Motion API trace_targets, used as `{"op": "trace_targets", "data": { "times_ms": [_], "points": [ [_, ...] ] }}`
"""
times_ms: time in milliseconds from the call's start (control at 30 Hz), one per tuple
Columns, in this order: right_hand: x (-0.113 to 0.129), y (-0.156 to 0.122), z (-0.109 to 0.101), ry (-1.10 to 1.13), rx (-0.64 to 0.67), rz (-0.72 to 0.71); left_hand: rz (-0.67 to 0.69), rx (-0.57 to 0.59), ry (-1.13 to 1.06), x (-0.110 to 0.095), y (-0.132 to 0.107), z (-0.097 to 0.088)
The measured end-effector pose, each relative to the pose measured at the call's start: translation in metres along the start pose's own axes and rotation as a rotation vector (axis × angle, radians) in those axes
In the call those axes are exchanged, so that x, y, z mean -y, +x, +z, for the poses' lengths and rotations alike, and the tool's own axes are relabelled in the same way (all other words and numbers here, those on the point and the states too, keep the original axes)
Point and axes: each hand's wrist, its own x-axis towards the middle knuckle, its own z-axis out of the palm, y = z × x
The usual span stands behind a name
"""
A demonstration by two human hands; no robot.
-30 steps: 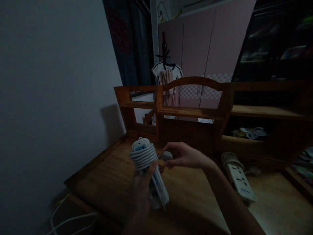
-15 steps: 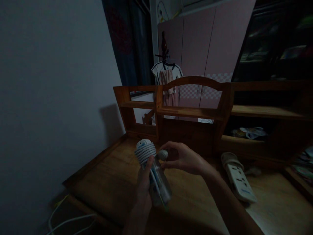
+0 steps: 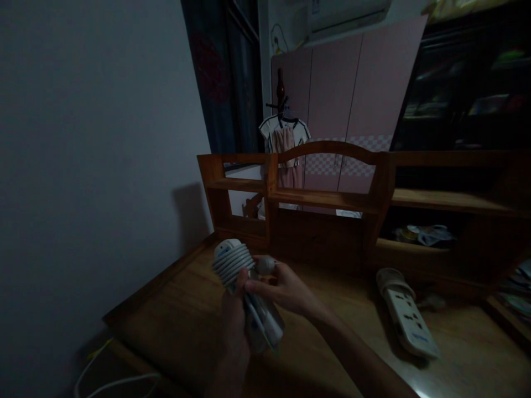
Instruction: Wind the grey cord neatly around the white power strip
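Note:
A power strip [image 3: 259, 326] with its pale cord [image 3: 233, 264] wound in several turns around its upper end is held tilted above the desk. My left hand [image 3: 235, 315] is closed around its side, thumb lying over the strip just below the coils. The cord's rounded grey plug [image 3: 265, 265] sticks out on the right of the coils. My right hand [image 3: 286, 287] is closed at that side, its fingers around the plug end and its thumb against the strip near my left thumb. Some right fingertips are hidden behind the strip.
A second power strip [image 3: 409, 318], its cord wound round the far end, lies on the wooden desk [image 3: 174, 309] to the right. A wooden shelf unit [image 3: 323, 199] stands at the back. White cables [image 3: 120, 382] hang at the lower left, beside the wall [image 3: 103, 166].
My right hand has moved left and closed in against the held power strip, its thumb now on it. The strip has shifted slightly left. The view has tilted up a little.

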Motion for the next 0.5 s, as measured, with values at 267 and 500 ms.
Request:
{"op": "trace_targets", "data": {
  "times_ms": [267, 500],
  "points": [
    [-0.03, -0.002, 0.007, 0.158, -0.13, 0.053, 0.076, -0.057, 0.146, 0.02, 0.013, 0.0],
    [-0.023, -0.041, 0.013, 0.247, -0.397, 0.195, 0.101, -0.017, 0.185, 0.032, -0.008, 0.012]
  ]
}}
